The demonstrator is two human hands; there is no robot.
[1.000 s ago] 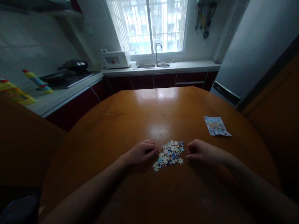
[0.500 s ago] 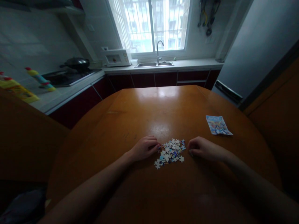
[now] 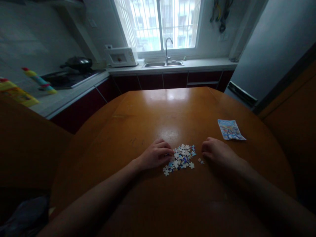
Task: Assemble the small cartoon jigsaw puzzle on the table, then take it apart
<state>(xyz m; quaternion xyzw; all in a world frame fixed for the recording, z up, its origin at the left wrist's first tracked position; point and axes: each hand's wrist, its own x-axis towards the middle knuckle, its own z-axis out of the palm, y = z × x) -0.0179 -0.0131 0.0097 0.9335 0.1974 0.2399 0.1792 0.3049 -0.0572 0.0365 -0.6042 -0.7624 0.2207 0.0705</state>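
A loose heap of jigsaw pieces (image 3: 182, 158), many showing pale backs and some blue printed faces, lies on the wooden table (image 3: 153, 115). At the heap's left edge is my left hand (image 3: 158, 154), its fingers bent down with a small dark-blue piece showing between them. To the right of the heap my right hand (image 3: 217, 151) rests with curled fingers; its fingertips are turned away, so whatever they hold is hidden. Just in front of these fingers a small jigsaw piece (image 3: 201, 161) lies apart from the heap.
A creased printed picture sheet (image 3: 230, 129) lies on the table beyond my right hand. Past the table's far edge are a counter with a sink (image 3: 163, 64), a microwave (image 3: 122, 57) and a wok (image 3: 79, 63) on the stove. A fridge (image 3: 269, 49) stands at right.
My right hand has drawn back a little and let go of a small piece, which now lies on the table. My left hand has shifted slightly right, against the heap.
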